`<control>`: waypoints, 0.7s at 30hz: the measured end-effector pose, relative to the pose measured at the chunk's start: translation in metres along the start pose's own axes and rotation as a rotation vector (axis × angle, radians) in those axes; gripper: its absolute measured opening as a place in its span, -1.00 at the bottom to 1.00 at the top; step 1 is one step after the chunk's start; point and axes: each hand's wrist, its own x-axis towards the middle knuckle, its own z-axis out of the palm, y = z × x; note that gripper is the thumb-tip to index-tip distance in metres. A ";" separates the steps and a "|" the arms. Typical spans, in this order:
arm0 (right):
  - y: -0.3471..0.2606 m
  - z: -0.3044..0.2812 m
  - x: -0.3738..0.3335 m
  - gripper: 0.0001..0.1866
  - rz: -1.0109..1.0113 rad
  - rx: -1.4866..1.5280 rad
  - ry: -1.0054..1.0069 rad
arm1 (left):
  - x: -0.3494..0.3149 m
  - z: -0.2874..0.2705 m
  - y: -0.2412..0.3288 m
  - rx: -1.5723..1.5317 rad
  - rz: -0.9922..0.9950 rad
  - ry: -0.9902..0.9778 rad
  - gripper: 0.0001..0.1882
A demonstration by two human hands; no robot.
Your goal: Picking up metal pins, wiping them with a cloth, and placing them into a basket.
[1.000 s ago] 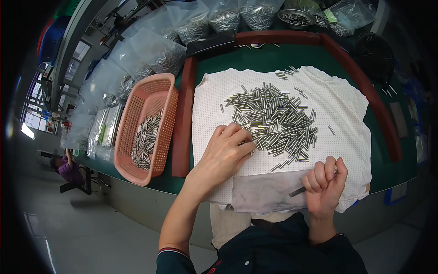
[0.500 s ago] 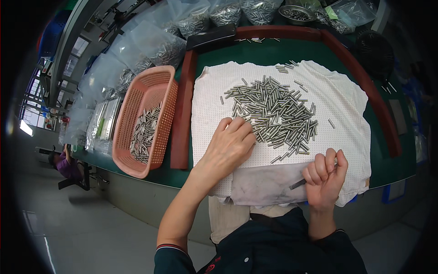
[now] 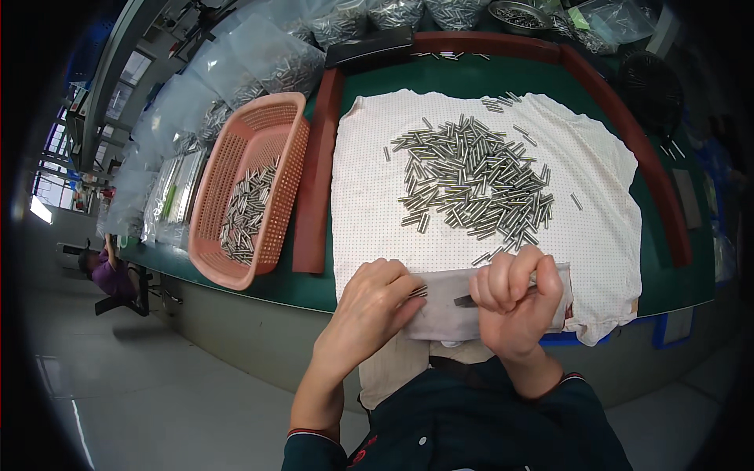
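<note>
A loose heap of shiny metal pins (image 3: 471, 184) lies on a white dotted cloth (image 3: 369, 220). Near the cloth's front edge, my left hand (image 3: 369, 310) is closed around several pins (image 3: 418, 291), whose ends poke out beside the thumb. My right hand (image 3: 518, 302) is curled in a fist around a dark, flat-ended tool (image 3: 465, 301). The tool's tip points left toward those pins, with a gap between; the fingers hide the rest of it. Beneath both hands spreads a greyish cloth strip (image 3: 440, 318).
A pink plastic basket (image 3: 206, 228) holding more pins stands left of the dark red wooden rail (image 3: 314, 196). Bags of metal parts (image 3: 290, 67) line the back and left. A metal bowl (image 3: 520, 16) sits at the back. Someone in purple (image 3: 110, 275) sits far left.
My left hand has drawn back from the heap's near left side, now with pins in it. My right hand has moved left with the tool, closer to the left hand.
</note>
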 end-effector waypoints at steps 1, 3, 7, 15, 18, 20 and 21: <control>0.006 0.003 0.000 -0.59 -0.014 -0.070 -0.002 | 0.000 0.000 0.001 -0.016 -0.018 0.012 -0.80; 0.018 0.006 0.001 -0.58 -0.041 -0.162 -0.018 | -0.003 0.002 0.001 -0.031 -0.036 0.024 -0.79; 0.032 0.010 0.002 -0.66 -0.081 -0.094 0.055 | -0.008 0.011 -0.001 -0.067 -0.051 0.117 -0.80; 0.035 0.005 0.006 -0.60 -0.004 -0.196 0.036 | -0.012 0.015 -0.003 -0.099 -0.073 0.178 -0.83; 0.034 0.006 0.006 -0.59 0.015 -0.186 0.040 | -0.012 0.016 -0.005 -0.105 -0.058 0.183 -0.83; 0.035 0.006 0.006 -0.59 0.021 -0.184 0.044 | -0.012 0.017 -0.005 -0.126 -0.060 0.197 -0.83; 0.035 0.006 0.006 -0.59 0.023 -0.184 0.043 | -0.012 0.017 -0.006 -0.129 -0.060 0.196 -0.83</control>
